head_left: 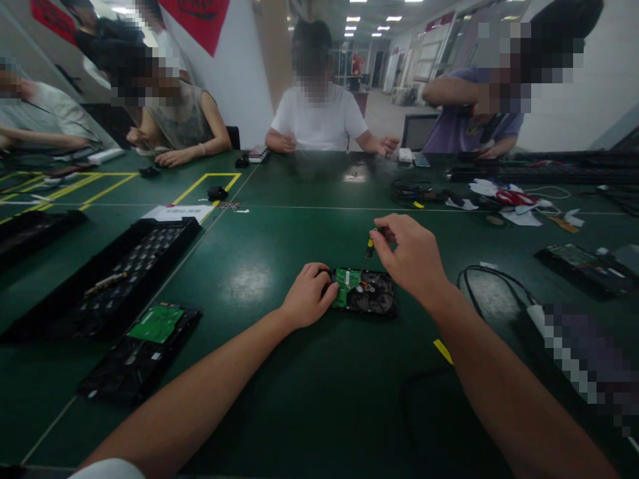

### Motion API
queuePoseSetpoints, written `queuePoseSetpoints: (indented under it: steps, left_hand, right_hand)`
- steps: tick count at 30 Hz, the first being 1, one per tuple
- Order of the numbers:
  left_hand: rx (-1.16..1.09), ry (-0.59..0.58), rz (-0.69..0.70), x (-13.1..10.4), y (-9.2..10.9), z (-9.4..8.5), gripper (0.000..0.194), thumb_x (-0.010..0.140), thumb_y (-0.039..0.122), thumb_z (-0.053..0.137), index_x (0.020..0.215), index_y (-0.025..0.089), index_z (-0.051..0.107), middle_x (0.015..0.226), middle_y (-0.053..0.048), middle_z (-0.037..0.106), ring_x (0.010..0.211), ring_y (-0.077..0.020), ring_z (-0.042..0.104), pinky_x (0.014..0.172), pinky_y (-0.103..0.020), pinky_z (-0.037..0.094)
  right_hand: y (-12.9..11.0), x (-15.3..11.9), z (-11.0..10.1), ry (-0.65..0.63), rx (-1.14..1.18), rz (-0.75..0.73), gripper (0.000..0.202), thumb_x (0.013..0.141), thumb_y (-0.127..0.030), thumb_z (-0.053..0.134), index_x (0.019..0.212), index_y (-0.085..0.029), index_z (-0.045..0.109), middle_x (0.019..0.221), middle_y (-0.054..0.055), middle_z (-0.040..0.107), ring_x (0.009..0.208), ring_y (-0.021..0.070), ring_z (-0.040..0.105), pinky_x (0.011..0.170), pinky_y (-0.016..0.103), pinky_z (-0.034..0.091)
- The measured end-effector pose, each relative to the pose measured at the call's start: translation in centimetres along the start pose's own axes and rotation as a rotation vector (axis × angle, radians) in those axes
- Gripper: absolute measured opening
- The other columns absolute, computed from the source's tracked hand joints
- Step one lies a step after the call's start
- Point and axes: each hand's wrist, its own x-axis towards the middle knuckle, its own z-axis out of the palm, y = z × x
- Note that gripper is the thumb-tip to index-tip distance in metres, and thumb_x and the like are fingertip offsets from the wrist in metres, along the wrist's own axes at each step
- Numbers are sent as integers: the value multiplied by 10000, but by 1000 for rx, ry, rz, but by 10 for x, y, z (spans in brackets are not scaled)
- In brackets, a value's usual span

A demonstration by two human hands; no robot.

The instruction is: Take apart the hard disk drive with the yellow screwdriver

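Note:
A hard drive (377, 296) lies on the green table, its circuit board (348, 279) facing up. Around its left end my left hand (312, 296) is closed, pressing it against the tabletop. My right hand (412, 256) pinches a small yellow-and-black screwdriver (369, 247) from above. The screwdriver stands nearly upright, its thin shaft pointing down at the drive's upper edge. Whether the tip sits in a screw is too small to tell. A second hard drive (142, 349), also with a green board, lies to the left of my left forearm.
A long black tray (150, 249) stands at the left. At right are another drive (586, 266), a black cable (482, 268) and a heap of wires and paper (516, 203). Several people sit across the table (279, 226); one in a white shirt (319, 120) faces me.

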Motion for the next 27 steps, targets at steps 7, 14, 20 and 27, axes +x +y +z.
queuePoseSetpoints:
  steps: [7, 14, 20, 27]
  left_hand:
    - [8, -2, -4, 0, 1, -1, 244, 1013, 352, 520, 865, 191, 629, 1175, -128, 615, 1198, -287, 553, 1060, -507, 496]
    - [10, -6, -7, -1, 0, 0, 247, 1016, 357, 516, 882, 188, 636, 1187, -129, 611, 1210, -287, 552, 1073, -510, 489]
    - [13, -4, -2, 0, 0, 0, 246, 1017, 360, 519, 885, 186, 632, 1181, -128, 609, 1201, -287, 549, 1068, -503, 491]
    - [17, 7, 3, 0, -1, 2, 249, 1018, 358, 517, 871, 186, 622, 1165, -126, 608, 1185, -281, 551, 1061, -491, 493]
  right_hand:
    - [-1, 0, 3, 12, -15, 54, 160, 961, -373, 640, 997, -218, 621, 957, 94, 713, 827, 263, 662, 755, 412, 507]
    - [-2, 1, -3, -48, -51, 1, 250, 987, -266, 541, 1194, -186, 656, 1151, 162, 698, 1010, 322, 660, 858, 473, 515]
    - [2, 2, -5, -42, -63, 46, 157, 949, -271, 613, 1079, -185, 639, 1029, 133, 721, 891, 290, 668, 804, 436, 516]
    - [-4, 1, -6, -74, -58, 8, 229, 975, -250, 567, 1171, -156, 637, 1113, 151, 708, 990, 297, 670, 897, 446, 522]
